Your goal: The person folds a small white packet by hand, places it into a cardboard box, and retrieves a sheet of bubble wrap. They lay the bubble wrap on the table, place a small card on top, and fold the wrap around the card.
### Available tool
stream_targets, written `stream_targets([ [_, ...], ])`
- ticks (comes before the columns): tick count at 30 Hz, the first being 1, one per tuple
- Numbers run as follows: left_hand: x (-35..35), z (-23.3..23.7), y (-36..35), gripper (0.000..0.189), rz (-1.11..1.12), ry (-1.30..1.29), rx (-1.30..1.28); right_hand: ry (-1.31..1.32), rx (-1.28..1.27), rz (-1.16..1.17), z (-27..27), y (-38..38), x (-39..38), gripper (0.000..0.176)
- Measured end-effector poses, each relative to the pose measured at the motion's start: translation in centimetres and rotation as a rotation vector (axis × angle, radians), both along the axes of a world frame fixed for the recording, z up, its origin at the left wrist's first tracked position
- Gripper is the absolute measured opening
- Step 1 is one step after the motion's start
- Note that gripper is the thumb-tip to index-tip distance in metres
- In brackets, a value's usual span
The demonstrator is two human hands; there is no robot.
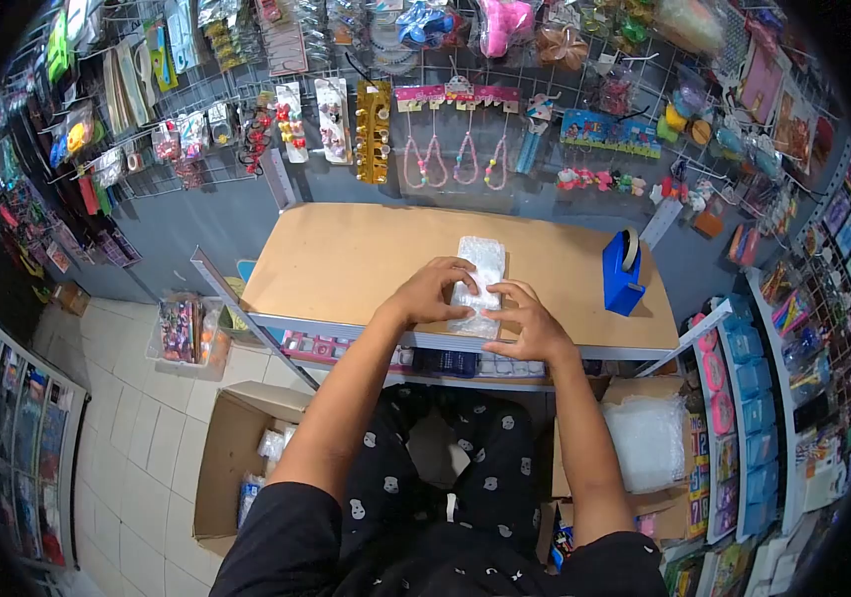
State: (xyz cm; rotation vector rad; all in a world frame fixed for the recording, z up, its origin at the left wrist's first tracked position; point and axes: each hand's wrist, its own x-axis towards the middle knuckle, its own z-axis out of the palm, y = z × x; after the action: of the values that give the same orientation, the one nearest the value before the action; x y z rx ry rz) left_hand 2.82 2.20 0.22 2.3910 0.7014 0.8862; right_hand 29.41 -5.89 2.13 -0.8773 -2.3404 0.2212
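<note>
1. Two bare hands are meeting over a white wrapped packet (485,261), which I am viewing from afar through the head camera; it is lying near the front edge of the wooden tabletop (366,249), its long side running front to back
2. My left hand (435,291) is reaching in from the packet's left side, its fingers curving and its thumb standing wide of the forefinger, with the tips touching the wrap
3. My right hand (533,326) is coming in from the right side, its fingers spreading wide and bending towards the packet; I am seeing fingertips on its right part, but I cannot tell how firmly either hand is pressing
4. The blue tape dispenser (621,284) is standing upright near the tabletop's right end, well apart from both hands and carrying a roll of tape (631,250)
5. Small packaged goods (321,346) are sitting on a shelf beneath the tabletop, partly hidden by my forearms
6. An open cardboard box (218,468) is standing on the tiled floor (137,438) to the left of my legs, while a white plastic-wrapped bundle (646,443) is resting to their right
7. Bead strings (497,164) and many bagged trinkets are hanging from the wire rack behind the tabletop
</note>
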Motion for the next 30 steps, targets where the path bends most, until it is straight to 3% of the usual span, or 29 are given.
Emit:
stream_targets([
  [5, 0.0, 0.1, -0.1, 0.032, -0.007, -0.018, -0.003, -0.02, 0.072, -0.016, -1.3, 0.5, 0.1, 0.046],
  [12, -0.1, 0.4, -0.4, 0.017, 0.01, 0.039, -0.04, 0.013, 0.153, 0.014, -1.3, 0.2, -0.4, 0.027],
  [20, 0.1, 0.6, -0.3, 0.042, 0.031, 0.018, -0.131, 0.131, 0.118, 0.029, -0.6, 0.9, -0.7, 0.012],
  [23, -0.1, -0.2, 0.2, 0.048, 0.011, -0.014, -0.147, 0.271, -0.056, 0.01, -0.8, 1.5, -1.2, 0.012],
  [30, -0.5, 0.5, -0.4, 0.049, 0.002, 0.042, -0.026, 0.352, -0.057, -0.054, -1.7, 4.1, -1.2, 0.018],
])
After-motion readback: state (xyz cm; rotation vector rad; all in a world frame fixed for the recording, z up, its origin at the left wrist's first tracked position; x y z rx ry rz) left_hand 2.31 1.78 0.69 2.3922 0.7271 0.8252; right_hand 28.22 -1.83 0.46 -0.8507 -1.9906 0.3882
